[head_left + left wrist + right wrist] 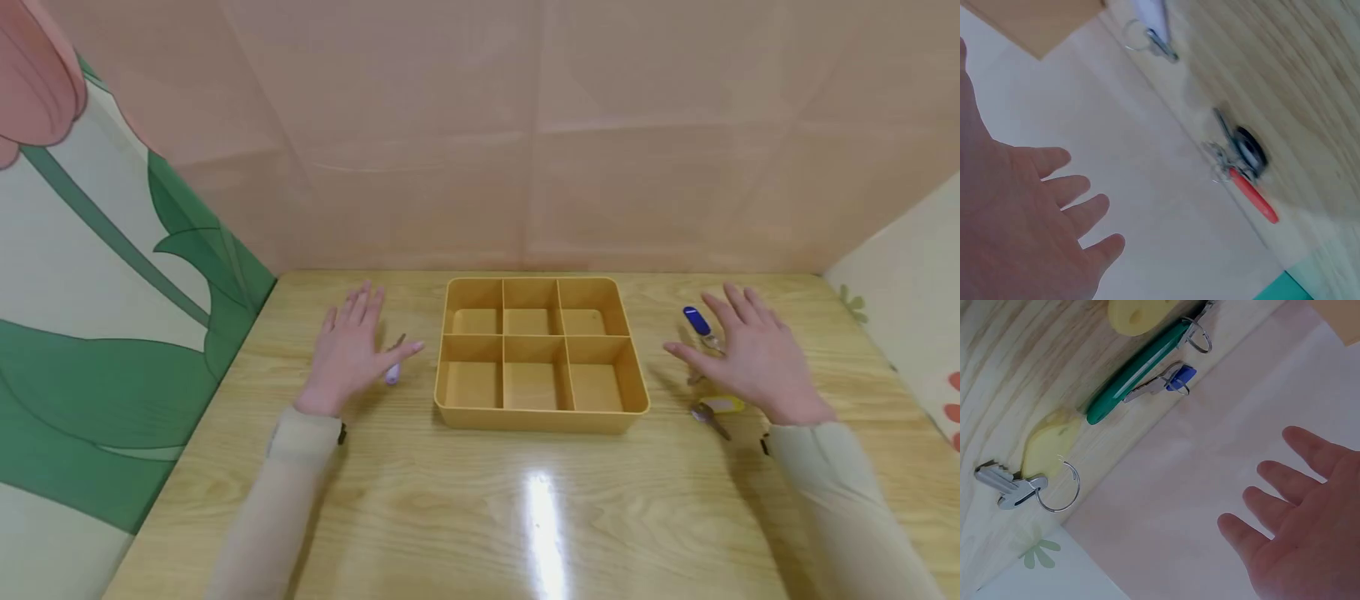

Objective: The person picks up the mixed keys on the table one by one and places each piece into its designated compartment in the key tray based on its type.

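I see my left grip (348, 358) and right grip (763, 360) spread wide, gripping nothing. A lilac-tagged key (392, 372) lies beside the left; a blue-tagged key (697, 321) and a yellow-tagged key (723, 405) lie near the right. Between both on the desk (420, 500) sits a six-compartment box (532, 420). Whether the keys bear writing, I cannot tell.

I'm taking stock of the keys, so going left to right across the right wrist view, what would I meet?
Notched silver key → lower yellow key tag → green key tag → right hand.
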{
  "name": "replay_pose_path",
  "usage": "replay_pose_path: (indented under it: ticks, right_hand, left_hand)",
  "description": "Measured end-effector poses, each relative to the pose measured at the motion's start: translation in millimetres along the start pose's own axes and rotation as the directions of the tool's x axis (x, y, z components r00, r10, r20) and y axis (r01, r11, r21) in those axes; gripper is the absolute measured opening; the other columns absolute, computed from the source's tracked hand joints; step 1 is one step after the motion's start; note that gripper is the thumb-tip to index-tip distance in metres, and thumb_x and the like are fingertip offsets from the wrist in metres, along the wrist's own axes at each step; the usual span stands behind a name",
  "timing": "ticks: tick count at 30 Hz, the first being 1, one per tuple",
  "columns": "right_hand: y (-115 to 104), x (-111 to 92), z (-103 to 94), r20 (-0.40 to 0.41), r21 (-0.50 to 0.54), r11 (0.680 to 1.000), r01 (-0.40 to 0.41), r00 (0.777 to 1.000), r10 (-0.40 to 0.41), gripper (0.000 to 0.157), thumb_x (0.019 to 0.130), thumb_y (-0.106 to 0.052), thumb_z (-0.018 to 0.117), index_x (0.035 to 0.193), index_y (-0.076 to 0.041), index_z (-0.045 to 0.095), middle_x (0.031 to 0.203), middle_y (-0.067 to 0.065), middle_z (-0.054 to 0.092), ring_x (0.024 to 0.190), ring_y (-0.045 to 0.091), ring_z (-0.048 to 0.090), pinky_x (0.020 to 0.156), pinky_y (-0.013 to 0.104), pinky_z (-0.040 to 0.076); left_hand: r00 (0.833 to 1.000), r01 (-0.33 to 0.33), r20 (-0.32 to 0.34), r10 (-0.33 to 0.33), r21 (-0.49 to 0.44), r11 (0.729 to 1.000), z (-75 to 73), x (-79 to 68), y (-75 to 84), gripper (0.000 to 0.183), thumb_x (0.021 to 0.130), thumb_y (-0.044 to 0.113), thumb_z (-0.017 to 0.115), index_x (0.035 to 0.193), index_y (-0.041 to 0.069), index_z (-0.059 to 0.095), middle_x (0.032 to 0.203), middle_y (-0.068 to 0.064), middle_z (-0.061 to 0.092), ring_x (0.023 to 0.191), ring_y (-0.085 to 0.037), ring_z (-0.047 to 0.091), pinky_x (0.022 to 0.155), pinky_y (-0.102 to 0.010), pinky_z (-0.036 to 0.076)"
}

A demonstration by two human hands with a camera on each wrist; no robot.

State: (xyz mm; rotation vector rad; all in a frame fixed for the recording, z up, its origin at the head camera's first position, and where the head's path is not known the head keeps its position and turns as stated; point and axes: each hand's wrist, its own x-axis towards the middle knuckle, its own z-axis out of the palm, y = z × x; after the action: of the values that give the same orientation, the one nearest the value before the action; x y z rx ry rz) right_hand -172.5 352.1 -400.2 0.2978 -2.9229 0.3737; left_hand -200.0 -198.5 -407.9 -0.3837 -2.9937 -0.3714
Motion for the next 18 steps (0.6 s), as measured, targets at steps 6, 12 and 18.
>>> replay_pose_path:
  ticks: [6, 12, 18]
  right_hand:
    - [0, -1, 0.6, 0.000, 0.002, 1.000, 0.003, 1.000, -0.003, 0.095, 0.091, -0.062, 0.065, 0.155, 0.002, 0.037, 0.158, 0.033, 0.028, 0.145, 0.053, 0.020, 0.113, 0.070, 0.016]
    - [0, -3, 1.1, -0.007, 0.008, 1.000, -0.001, 1.000, 0.001, 0.094, 0.091, -0.062, 0.066, 0.154, 0.001, 0.039, 0.156, 0.032, 0.032, 0.144, 0.051, 0.026, 0.104, 0.076, 0.026]
    - [-3, -6, -0.5, 0.004, 0.023, 1.000, -0.009, 1.000, 0.009, 0.093, 0.092, -0.061, 0.066, 0.155, 0.001, 0.037, 0.156, 0.032, 0.033, 0.143, 0.052, 0.027, 0.101, 0.077, 0.028]
  left_hand:
    - [0.999, -0.046, -0.012, 0.046, -0.002, 0.999, -2.2, -3.3, 12.3, 0.119, 0.085, 0.089, 0.040, 0.162, 0.001, 0.017, 0.168, -0.016, 0.013, 0.155, -0.026, 0.004, 0.123, -0.053, 0.005]
    - [0.996, -0.084, -0.012, 0.084, -0.006, 0.996, -6.2, -8.5, 25.9, 0.120, 0.084, 0.089, 0.040, 0.162, 0.000, 0.017, 0.168, -0.016, 0.013, 0.155, -0.026, 0.004, 0.123, -0.049, 0.005]
    - [0.992, -0.119, -0.035, 0.119, 0.000, 0.993, -11.2, -15.8, 42.4, 0.121, 0.084, 0.090, 0.040, 0.161, 0.000, 0.018, 0.168, -0.016, 0.013, 0.155, -0.028, 0.007, 0.124, -0.047, 0.005]
